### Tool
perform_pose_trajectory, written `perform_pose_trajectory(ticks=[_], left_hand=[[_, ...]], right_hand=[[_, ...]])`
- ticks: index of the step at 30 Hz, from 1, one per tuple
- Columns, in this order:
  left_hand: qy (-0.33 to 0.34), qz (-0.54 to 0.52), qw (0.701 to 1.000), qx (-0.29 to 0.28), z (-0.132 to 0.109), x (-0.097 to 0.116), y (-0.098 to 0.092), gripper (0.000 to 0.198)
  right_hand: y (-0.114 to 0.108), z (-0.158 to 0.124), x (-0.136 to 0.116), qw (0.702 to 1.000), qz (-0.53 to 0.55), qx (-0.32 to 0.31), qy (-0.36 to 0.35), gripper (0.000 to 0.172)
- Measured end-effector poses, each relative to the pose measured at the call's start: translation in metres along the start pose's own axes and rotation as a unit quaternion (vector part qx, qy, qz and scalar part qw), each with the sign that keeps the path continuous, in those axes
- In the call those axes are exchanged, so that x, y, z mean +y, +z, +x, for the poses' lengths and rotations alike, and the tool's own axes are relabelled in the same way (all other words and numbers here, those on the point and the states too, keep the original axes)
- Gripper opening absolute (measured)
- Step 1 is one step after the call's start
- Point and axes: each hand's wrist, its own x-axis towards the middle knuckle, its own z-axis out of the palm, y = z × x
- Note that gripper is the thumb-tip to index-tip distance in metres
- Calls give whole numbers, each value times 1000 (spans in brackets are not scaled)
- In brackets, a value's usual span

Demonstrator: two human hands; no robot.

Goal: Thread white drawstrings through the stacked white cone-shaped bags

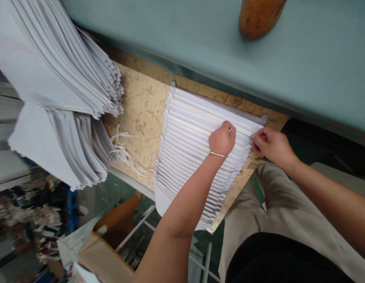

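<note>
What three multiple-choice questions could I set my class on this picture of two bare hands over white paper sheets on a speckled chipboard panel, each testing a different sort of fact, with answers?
1. On which wrist is the thin metal bangle?
A) Left B) Right C) Both

2. What colour are the loose thin cords on the speckled chipboard panel?
A) Red B) White C) Black

3. How do the white paper sheets lie on the panel?
A) Rolled into a tube B) Squared flush C) Fanned, overlapping

Answers:
1. A, since the bangle circles the wrist behind the left hand, while the wrist behind the right hand is bare.
2. B, since the cords show white against the tan board.
3. C, since the sheets' edges step down the panel one after another.
</note>
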Motion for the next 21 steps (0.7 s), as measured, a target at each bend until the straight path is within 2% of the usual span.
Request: perform_pose_trajectory(ticks=[12, 17, 21], left_hand=[[-5, 48, 999, -2, 2, 7, 2, 23], [-36, 38, 999, -2, 3, 13, 2, 22], [-52, 18, 998, 0, 5, 13, -3, 23]], right_hand=[[2, 2, 2, 1000, -6, 17, 7, 24], [6, 6, 3, 997, -54, 51, 5, 21], [4, 7, 2, 996, -53, 64, 38, 18]])
